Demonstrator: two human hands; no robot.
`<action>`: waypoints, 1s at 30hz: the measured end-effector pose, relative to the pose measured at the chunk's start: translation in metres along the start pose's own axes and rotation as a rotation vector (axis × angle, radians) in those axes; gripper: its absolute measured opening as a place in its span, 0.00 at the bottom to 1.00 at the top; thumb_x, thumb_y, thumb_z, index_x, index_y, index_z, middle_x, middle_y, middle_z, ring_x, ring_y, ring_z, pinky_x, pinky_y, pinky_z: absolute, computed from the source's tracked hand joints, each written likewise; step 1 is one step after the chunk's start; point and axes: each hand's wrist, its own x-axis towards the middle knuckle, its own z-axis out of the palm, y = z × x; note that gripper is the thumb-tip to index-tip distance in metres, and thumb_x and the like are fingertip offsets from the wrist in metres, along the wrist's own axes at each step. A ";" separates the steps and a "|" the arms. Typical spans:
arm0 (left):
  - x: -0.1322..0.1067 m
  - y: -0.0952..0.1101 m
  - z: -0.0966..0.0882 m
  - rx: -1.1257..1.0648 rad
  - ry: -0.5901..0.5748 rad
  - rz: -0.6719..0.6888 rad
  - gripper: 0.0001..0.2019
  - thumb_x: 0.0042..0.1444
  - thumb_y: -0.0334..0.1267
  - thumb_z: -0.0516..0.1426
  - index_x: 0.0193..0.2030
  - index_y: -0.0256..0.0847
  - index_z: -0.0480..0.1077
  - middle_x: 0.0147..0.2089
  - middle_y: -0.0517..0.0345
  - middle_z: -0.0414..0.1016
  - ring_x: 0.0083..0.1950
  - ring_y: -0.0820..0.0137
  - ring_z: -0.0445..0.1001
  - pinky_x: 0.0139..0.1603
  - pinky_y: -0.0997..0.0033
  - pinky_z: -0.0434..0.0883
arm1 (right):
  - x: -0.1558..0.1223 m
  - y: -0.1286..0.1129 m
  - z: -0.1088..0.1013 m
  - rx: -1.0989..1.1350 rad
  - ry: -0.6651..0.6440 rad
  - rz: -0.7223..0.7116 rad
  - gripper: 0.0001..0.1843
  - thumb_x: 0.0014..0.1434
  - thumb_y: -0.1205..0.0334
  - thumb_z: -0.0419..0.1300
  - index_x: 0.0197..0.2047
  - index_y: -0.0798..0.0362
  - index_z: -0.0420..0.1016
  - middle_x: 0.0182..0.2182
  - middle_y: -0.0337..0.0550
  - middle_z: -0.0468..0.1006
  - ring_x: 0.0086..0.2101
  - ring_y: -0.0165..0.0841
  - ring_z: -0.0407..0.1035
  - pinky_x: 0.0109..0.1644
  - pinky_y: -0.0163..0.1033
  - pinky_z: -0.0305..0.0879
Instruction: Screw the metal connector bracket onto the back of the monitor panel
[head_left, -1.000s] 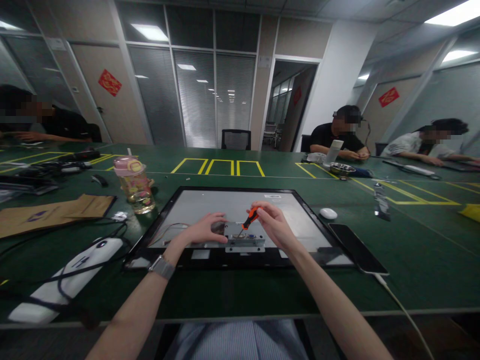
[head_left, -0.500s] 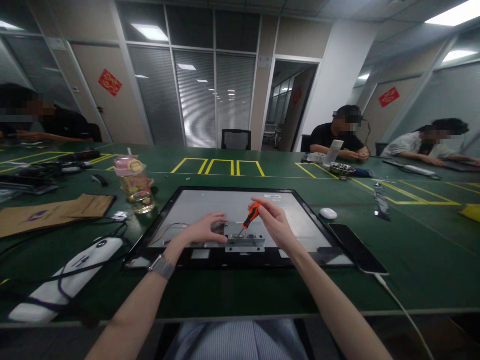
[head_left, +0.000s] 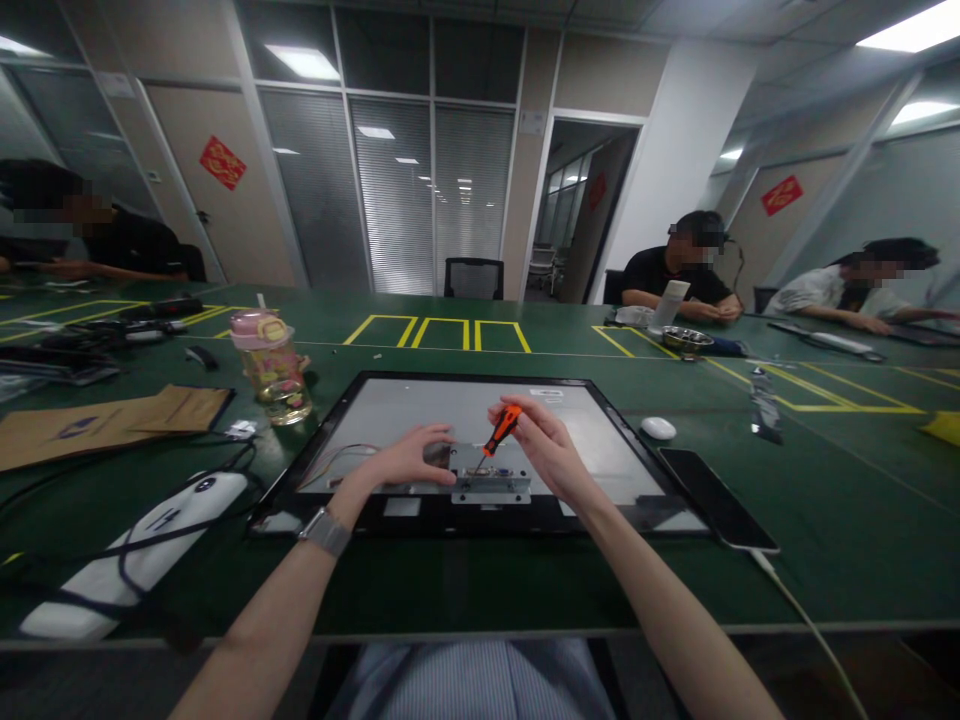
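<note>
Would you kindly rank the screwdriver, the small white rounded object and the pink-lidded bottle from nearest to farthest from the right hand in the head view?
1. Screwdriver: in the right hand.
2. Small white rounded object: to its right.
3. Pink-lidded bottle: over on the left.

Green table, flat panel, phone, bottle

The panel lies on the table. A bracket sits on the panel toward its front edge. The left hand is over the panel's left half, the right hand and screwdriver over its right. Left of the panel are a drinking bottle, a paper bag and a casing; right of it, a phone and small case. Beyond the panel stands a chair.
</note>
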 end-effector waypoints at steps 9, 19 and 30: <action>-0.001 0.000 0.000 -0.001 -0.002 0.000 0.36 0.42 0.60 0.62 0.58 0.51 0.64 0.69 0.56 0.50 0.70 0.55 0.47 0.68 0.55 0.49 | 0.002 0.008 -0.006 -0.179 0.125 -0.044 0.11 0.53 0.58 0.64 0.41 0.47 0.78 0.36 0.42 0.77 0.39 0.35 0.72 0.46 0.43 0.69; 0.001 -0.002 0.001 0.016 0.001 0.010 0.36 0.41 0.60 0.62 0.58 0.50 0.65 0.69 0.54 0.52 0.69 0.56 0.49 0.68 0.55 0.48 | 0.000 -0.001 -0.003 -0.290 0.066 -0.091 0.16 0.62 0.55 0.53 0.51 0.47 0.74 0.39 0.43 0.78 0.41 0.36 0.73 0.50 0.47 0.67; -0.001 0.005 -0.002 0.028 -0.007 -0.004 0.36 0.42 0.61 0.61 0.58 0.50 0.65 0.69 0.54 0.52 0.69 0.55 0.49 0.68 0.55 0.49 | -0.002 -0.001 -0.004 -0.360 0.045 -0.133 0.16 0.63 0.58 0.52 0.52 0.45 0.72 0.43 0.44 0.75 0.44 0.36 0.70 0.52 0.45 0.64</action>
